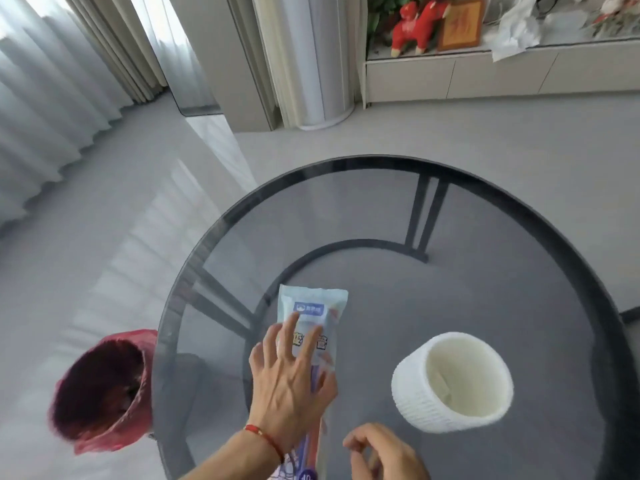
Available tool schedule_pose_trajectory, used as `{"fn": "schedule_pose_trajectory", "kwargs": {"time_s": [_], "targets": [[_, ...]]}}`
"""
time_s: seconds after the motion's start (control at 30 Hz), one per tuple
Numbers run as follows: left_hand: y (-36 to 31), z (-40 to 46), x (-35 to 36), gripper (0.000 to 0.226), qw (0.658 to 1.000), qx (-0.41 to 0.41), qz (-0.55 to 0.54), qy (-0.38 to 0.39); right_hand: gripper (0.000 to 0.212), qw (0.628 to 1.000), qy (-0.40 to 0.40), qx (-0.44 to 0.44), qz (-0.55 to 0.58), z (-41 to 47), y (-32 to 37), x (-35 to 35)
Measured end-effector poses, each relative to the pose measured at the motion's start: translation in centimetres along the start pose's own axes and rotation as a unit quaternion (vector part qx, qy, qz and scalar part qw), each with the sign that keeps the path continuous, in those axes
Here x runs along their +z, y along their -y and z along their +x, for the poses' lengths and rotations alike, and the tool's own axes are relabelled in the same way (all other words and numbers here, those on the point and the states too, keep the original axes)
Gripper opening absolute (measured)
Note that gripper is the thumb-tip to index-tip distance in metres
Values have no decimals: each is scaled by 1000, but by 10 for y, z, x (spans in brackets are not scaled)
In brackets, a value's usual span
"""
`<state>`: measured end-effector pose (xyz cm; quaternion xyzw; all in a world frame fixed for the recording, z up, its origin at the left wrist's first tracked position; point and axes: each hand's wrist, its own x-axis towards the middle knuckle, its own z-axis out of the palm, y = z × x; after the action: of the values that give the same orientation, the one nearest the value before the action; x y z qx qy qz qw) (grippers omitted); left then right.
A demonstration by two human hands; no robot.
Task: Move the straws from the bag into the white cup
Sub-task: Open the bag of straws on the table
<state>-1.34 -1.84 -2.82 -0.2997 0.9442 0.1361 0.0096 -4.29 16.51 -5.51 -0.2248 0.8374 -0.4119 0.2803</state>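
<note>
A long pale blue plastic bag of straws lies flat on the round glass table, its far end pointing away from me. My left hand rests on the middle of the bag with fingers spread, pressing it down. My right hand hovers near the bag's near end at the bottom edge of the view, fingers curled and holding nothing that I can see. The white ribbed cup stands upright to the right of the bag, its inside showing no straws.
A bin lined with a red bag stands on the floor left of the table. The table's dark metal frame shows through the glass. Curtains, a white column unit and a low cabinet with red toys are far behind.
</note>
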Motion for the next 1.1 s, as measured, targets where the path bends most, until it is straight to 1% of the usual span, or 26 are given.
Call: {"fn": "schedule_pose_trajectory", "kwargs": {"time_s": [0.03,0.07,0.1,0.17,0.2,0.23,0.27,0.3,0.37,0.43,0.5,0.53,0.6,0.67,0.7,0.77,0.8,0.87,0.93,0.97,1.03,1.1], "targets": [[6,11,2,72,999,15,5,-36,19,998,-59,-31,-14,7,-8,2],[13,16,9,75,999,29,-10,-44,22,994,-85,-58,-30,6,-12,6],[18,14,16,77,997,45,-31,-48,23,988,-99,-107,-47,1,-10,9],[29,18,21,85,991,85,-76,-69,22,975,-113,-180,-60,3,-9,12],[34,19,20,91,989,92,-90,-72,21,969,-109,-211,-73,7,-14,11],[39,19,21,97,986,104,-103,-81,22,964,-105,-225,-95,11,-17,8],[42,18,21,103,985,116,-101,-82,22,964,-103,-222,-105,12,-15,7],[47,16,24,107,985,124,-89,-84,22,959,-119,-231,-115,12,-14,7],[53,12,23,110,986,126,-80,-74,18,943,-131,-266,-151,8,-13,10],[59,10,20,109,986,135,-78,-64,17,929,-105,-289,-207,-2,-13,9],[66,7,14,110,986,147,-66,-32,20,907,-120,-311,-258,-13,-17,7],[69,7,14,111,987,148,-68,-2,22,906,-125,-315,-252,-17,-22,5],[72,-1,9,115,984,161,-68,30,23,907,-154,-316,-232,-31,-21,-2],[67,-5,7,118,986,160,-33,42,24,921,-172,-291,-194,-32,-19,-13],[62,-15,5,119,985,168,4,42,30,934,-168,-269,-165,-42,-17,-19],[51,-28,4,118,980,188,59,23,40,963,-123,-218,-103,-54,-13,-24],[45,-36,2,118,975,208,78,12,38,967,-121,-199,-101,-60,-11,-25],[42,-51,-5,118,959,262,112,-5,27,970,-129,-172,-110,-70,-7,-24],[45,-64,-9,119,937,325,122,-37,14,975,-129,-135,-117,-77,-1,-25],[46,-68,-13,119,925,356,122,-55,12,976,-132,-117,-124,-77,0,-26],[45,-69,-19,119,904,401,125,-77,22,979,-133,-90,-126,-72,4,-28],[44,-63,-20,120,892,422,129,-96,19,988,-110,-73,-86,-60,9,-27]]}}
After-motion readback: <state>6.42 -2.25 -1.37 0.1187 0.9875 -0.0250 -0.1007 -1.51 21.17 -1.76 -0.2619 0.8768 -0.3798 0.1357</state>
